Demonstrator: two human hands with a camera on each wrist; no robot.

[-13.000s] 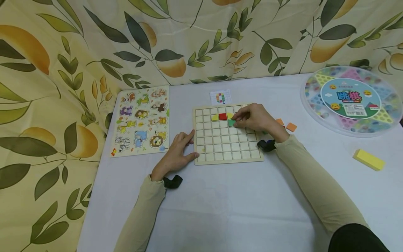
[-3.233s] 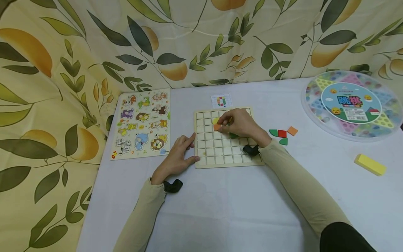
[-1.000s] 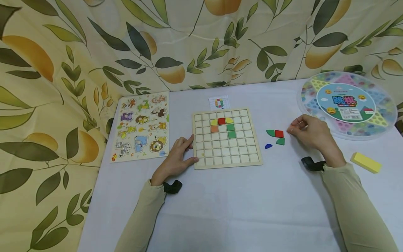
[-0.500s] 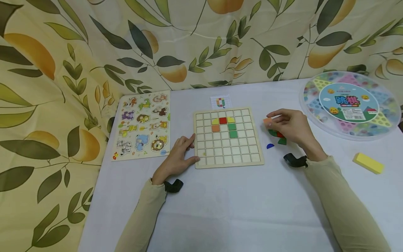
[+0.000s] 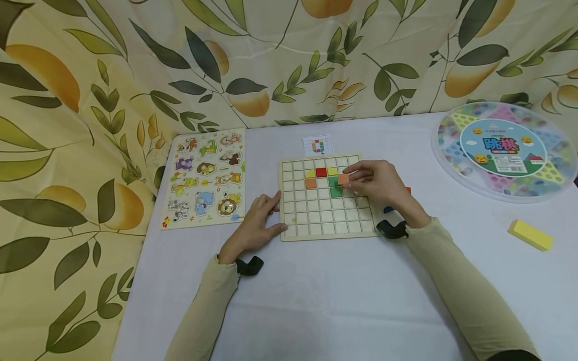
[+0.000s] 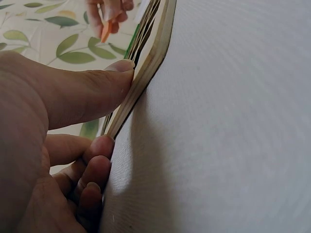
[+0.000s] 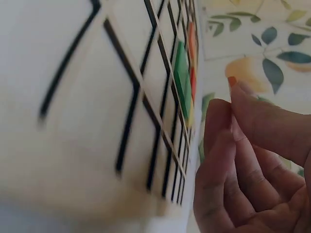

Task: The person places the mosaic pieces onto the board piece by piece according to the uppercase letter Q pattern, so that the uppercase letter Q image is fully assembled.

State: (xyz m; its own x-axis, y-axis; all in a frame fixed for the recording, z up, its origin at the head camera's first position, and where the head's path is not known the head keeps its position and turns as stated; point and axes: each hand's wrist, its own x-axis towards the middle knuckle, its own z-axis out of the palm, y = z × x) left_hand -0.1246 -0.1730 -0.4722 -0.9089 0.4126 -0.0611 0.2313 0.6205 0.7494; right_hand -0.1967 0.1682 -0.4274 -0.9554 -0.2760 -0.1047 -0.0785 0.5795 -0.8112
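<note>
My right hand (image 5: 381,185) pinches an orange square tile (image 5: 343,179) between thumb and fingertips, over the gridded wooden board (image 5: 326,230). In the right wrist view only a small corner of the orange tile (image 7: 232,81) shows past the thumb. On the board, a red tile (image 5: 321,172) sits between two yellow corner tiles, with another orange tile (image 5: 311,183) under the left one. Green tiles (image 5: 336,191) stand below the right one, partly covered by the held tile. My left hand (image 5: 253,228) rests against the board's left edge, thumb near the lower corner.
A small pattern card (image 5: 318,145) lies behind the board. To the left is an animal puzzle board (image 5: 211,170). A blue piece (image 5: 388,209) and a red one (image 5: 408,190) show around my right wrist. Farther right are a yellow block (image 5: 530,235) and a round game box (image 5: 503,148).
My right hand picked up the orange tile from the right of the loose pieces and carried it left over the board. Earlier, green and orange tiles were added to the grid. My left hand stayed put.
</note>
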